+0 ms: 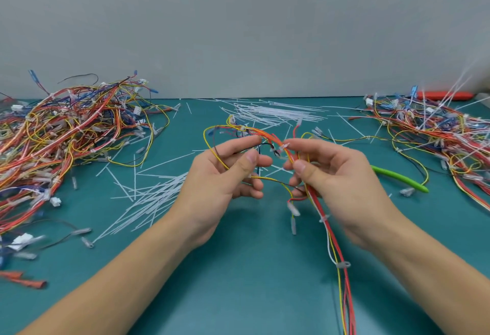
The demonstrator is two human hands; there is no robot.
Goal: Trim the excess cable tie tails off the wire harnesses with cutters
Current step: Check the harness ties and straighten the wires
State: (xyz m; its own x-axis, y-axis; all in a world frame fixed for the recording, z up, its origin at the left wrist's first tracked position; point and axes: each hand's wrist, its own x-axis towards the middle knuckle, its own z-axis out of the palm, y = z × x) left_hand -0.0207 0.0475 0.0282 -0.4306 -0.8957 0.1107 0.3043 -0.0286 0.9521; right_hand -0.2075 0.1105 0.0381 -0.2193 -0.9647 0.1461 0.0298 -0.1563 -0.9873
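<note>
A wire harness [322,210] of red, orange, yellow and black wires hangs between both hands over the green mat [238,268]. My right hand [336,175] grips its main red bundle, which runs down to the bottom edge with short white cable ties [343,264] on it. My left hand [225,173] has its fingers curled among the thinner yellow and black wires. Green-handled cutters [400,178] lie on the mat right behind my right hand; only the handles show.
A big pile of harnesses [61,133] fills the left side, another pile [434,133] the right, with long white tie tails sticking up. Cut white tie tails [148,199] litter the mat's middle and back. A red tool [445,95] lies at the far right by the grey wall.
</note>
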